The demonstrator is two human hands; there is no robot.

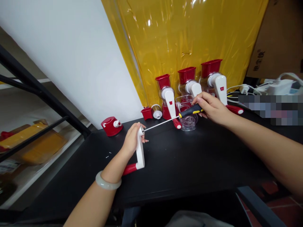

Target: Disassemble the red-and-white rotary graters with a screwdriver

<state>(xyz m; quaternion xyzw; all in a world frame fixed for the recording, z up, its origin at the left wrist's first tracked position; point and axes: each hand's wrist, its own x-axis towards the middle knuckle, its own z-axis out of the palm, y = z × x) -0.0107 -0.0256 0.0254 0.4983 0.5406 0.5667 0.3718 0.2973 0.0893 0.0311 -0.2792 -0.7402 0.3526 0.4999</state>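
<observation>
My left hand [131, 138] is wrapped round the upper end of a white crank handle [140, 153] with a red grip [130, 169] at its lower end. A screwdriver [191, 111] with a black and yellow handle is in my right hand [210, 108], its fingers closed round the handle's end. Its long metal shaft points left, and the tip meets the white end of the crank handle beside my left fingers. Whether a screw sits at the tip cannot be seen. Two small screws [108, 154] lie on the black table left of my left hand.
A red base [111, 126] stands at the table's left. Along the back are a red hopper piece [147, 113], a grater drum [156, 111], a clear plastic housing [188, 123] and several red-and-white rotary graters [169, 101]. White cables [246, 90] lie at right; a black metal frame [42, 91] rises at left.
</observation>
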